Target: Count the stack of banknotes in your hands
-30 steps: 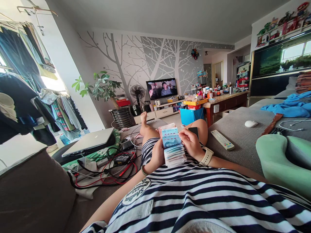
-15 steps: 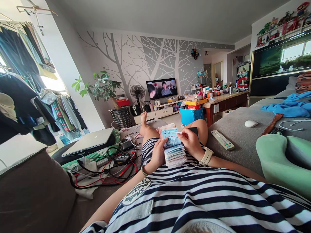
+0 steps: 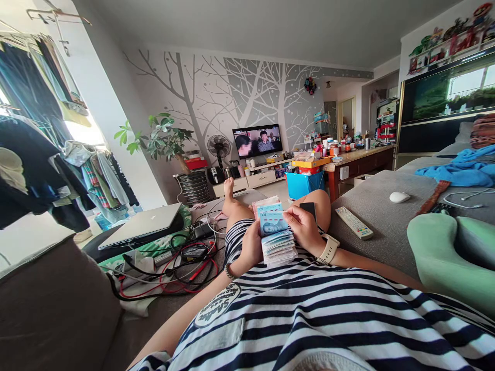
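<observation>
A thick stack of banknotes (image 3: 278, 246) is folded over in front of my lap, its layered edges fanning toward me. My left hand (image 3: 252, 242) grips the stack from the left side. With thumb and fingers pinched, my right hand (image 3: 306, 225) holds the right edge of a blue note (image 3: 274, 224) that shows a portrait and the number 10. Behind it, pinkish notes stick up at the top of the stack. A dark phone-like object (image 3: 309, 207) lies on my thigh just beyond my right hand.
On the sofa to the right are a remote control (image 3: 354, 222), a white mouse (image 3: 399, 197) and a green neck pillow (image 3: 433, 247). At left, a laptop (image 3: 141, 226) sits beside tangled cables (image 3: 181, 263). A blue bin (image 3: 305, 185) and a cluttered table (image 3: 363, 158) stand ahead.
The blue note between my hands has come down flat, so its portrait now faces me. My right thumb has shifted slightly left along its edge.
</observation>
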The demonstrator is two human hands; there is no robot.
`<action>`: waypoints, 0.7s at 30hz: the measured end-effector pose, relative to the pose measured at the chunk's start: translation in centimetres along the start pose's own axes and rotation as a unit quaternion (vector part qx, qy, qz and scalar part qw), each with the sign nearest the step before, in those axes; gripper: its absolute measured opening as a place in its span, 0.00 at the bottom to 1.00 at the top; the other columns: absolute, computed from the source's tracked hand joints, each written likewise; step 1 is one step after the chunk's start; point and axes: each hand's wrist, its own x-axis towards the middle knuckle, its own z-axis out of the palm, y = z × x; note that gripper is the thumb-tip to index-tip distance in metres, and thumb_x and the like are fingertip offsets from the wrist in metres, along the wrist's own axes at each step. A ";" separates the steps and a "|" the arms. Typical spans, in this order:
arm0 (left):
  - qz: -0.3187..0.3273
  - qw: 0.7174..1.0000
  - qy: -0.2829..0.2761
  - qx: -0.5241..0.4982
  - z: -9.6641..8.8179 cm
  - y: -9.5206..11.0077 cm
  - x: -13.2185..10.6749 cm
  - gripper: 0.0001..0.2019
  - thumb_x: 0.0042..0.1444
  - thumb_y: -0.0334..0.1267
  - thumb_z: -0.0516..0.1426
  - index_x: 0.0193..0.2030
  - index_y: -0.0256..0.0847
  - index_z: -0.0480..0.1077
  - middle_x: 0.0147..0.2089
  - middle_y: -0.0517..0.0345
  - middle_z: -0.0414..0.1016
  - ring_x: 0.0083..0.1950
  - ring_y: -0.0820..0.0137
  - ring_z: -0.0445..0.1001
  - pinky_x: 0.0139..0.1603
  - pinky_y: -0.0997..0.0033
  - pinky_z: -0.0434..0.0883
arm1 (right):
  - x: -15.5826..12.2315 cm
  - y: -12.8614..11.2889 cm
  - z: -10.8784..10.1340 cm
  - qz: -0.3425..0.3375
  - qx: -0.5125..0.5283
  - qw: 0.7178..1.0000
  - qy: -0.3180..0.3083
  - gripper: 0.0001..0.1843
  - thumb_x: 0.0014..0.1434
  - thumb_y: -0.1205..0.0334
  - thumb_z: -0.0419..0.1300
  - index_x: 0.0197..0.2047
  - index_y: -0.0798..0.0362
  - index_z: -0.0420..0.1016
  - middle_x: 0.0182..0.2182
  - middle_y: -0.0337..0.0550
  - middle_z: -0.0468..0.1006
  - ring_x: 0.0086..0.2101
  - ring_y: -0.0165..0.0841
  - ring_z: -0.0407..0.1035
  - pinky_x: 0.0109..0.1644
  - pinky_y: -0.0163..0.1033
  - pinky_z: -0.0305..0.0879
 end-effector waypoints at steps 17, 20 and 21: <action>0.030 0.998 -0.005 0.059 0.1 0.3 -0.2 0.12 0.42 0.21 0.56 0.18 0.43 0.71 0.25 0.59 0.72 0.36 0.62 0.68 0.46 0.68 0.65 | -0.1 -0.2 0.1 0.002 0.004 1.000 -0.003 0.16 0.65 0.48 0.56 0.34 0.52 0.70 0.26 0.39 0.72 0.28 0.32 0.66 0.33 0.36 0.60; 0.024 0.996 -0.005 0.080 0.1 0.4 -0.3 0.12 0.43 0.21 0.56 0.18 0.42 0.72 0.25 0.58 0.72 0.35 0.63 0.68 0.45 0.68 0.64 | -0.1 -0.2 0.0 0.003 0.004 1.000 -0.002 0.16 0.65 0.48 0.56 0.33 0.52 0.70 0.26 0.38 0.72 0.28 0.32 0.65 0.33 0.36 0.60; 0.021 0.996 -0.004 0.081 0.1 0.4 -0.3 0.12 0.43 0.21 0.56 0.18 0.42 0.72 0.25 0.58 0.72 0.35 0.63 0.68 0.45 0.68 0.64 | -0.1 -0.2 0.0 0.004 0.005 1.000 -0.003 0.16 0.65 0.48 0.56 0.33 0.52 0.70 0.26 0.38 0.72 0.28 0.32 0.65 0.33 0.36 0.60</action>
